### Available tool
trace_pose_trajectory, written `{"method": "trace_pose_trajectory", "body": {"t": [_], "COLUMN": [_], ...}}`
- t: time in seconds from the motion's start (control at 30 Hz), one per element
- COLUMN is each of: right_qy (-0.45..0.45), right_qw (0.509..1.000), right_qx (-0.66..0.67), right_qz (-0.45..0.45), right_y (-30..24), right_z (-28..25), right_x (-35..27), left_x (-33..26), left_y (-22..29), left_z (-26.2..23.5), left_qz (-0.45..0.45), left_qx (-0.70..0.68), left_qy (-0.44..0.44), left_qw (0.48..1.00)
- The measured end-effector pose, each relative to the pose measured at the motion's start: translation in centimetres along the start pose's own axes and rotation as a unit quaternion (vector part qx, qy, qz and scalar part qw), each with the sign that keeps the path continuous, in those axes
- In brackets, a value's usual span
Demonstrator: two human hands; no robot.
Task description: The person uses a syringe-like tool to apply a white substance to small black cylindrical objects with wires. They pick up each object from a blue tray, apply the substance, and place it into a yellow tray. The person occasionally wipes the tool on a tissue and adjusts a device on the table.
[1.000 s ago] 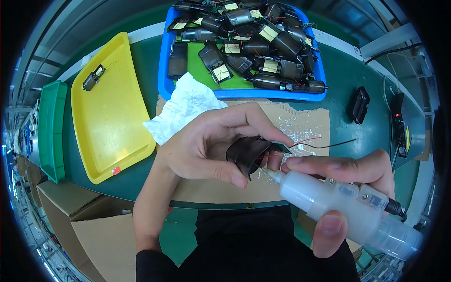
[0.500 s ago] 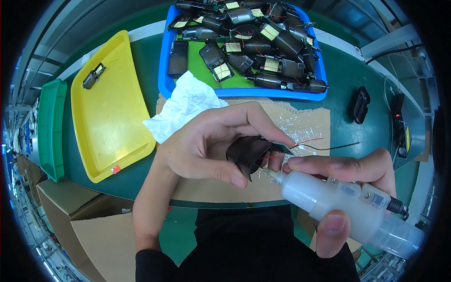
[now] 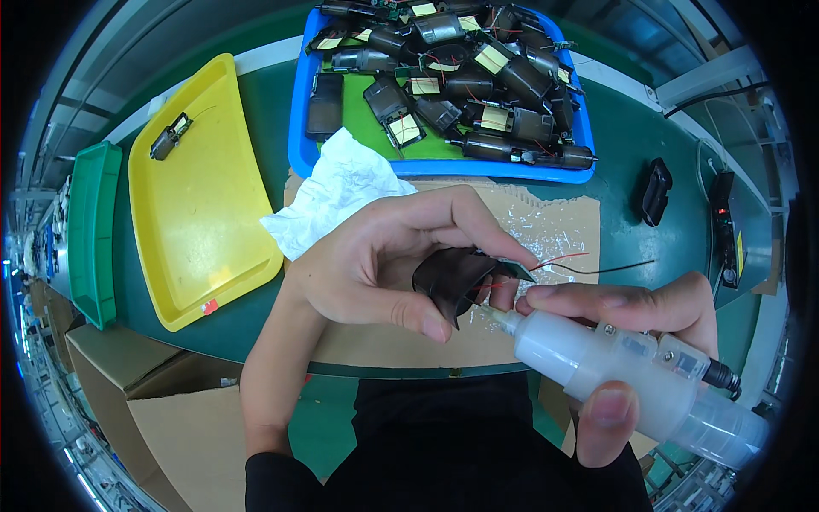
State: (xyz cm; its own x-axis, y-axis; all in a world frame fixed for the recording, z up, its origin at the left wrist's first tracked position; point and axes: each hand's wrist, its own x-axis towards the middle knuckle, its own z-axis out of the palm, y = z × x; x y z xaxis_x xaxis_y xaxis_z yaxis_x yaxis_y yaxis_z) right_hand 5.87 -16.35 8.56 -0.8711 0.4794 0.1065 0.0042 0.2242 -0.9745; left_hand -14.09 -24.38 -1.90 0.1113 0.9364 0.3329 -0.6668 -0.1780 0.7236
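Centrally, the left hand (image 3: pixel 354 260) pinches a dark curved housing (image 3: pixel 445 277) between thumb and curled fingers; 1 red wire (image 3: pixel 565 257) and 1 black wire (image 3: pixel 601 270) extend rightward past the fingertips; at lower right, the right hand (image 3: pixel 674 317) grips a translucent dispenser (image 3: pixel 631 375) between thumb and fingers, nozzle at the housing's open end, contact unclear; below lies cardboard (image 3: pixel 409 352); white cloth (image 3: pixel 333 196) sits left of centre; a blue tray (image 3: pixel 444 173) of dark parts occupies the top; a yellow tray (image 3: pixel 205 230) lies upper left.
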Motion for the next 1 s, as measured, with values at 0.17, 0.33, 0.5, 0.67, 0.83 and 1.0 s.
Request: {"method": "trace_pose_trajectory", "body": {"t": [0.17,0.33,0.5,0.67,0.83,1.0], "right_qy": [0.037,0.097,0.182,0.18,0.166,0.179], "right_qw": [0.998,0.982,0.976,0.982,0.984,0.98], "right_qx": [0.029,0.126,0.07,0.029,0.003,0.01], "right_qz": [-0.052,-0.102,-0.094,-0.048,-0.059,-0.082], "right_y": [1.5,1.1,3.0,5.2,5.9,6.3], "right_z": [0.2,1.8,1.6,0.7,0.5,0.5], "right_x": [-0.5,-0.9,-1.9,-1.4,-1.0,-0.7], "left_x": [0.1,-0.7,-3.5,-6.2,-0.4,3.9], "left_y": [-0.1,1.5,9.2,11.8,8.4,4.3], "left_z": [0.0,0.2,0.7,-1.9,-4.1,-6.0], "left_qz": [0.009,-0.01,-0.063,-0.027,-0.131,-0.22], "left_qx": [-0.002,0.084,0.531,0.795,0.799,0.862], "left_qy": [-0.005,0.045,0.277,0.395,0.367,0.339], "left_qw": [1.0,0.995,0.798,0.459,0.458,0.305]}}
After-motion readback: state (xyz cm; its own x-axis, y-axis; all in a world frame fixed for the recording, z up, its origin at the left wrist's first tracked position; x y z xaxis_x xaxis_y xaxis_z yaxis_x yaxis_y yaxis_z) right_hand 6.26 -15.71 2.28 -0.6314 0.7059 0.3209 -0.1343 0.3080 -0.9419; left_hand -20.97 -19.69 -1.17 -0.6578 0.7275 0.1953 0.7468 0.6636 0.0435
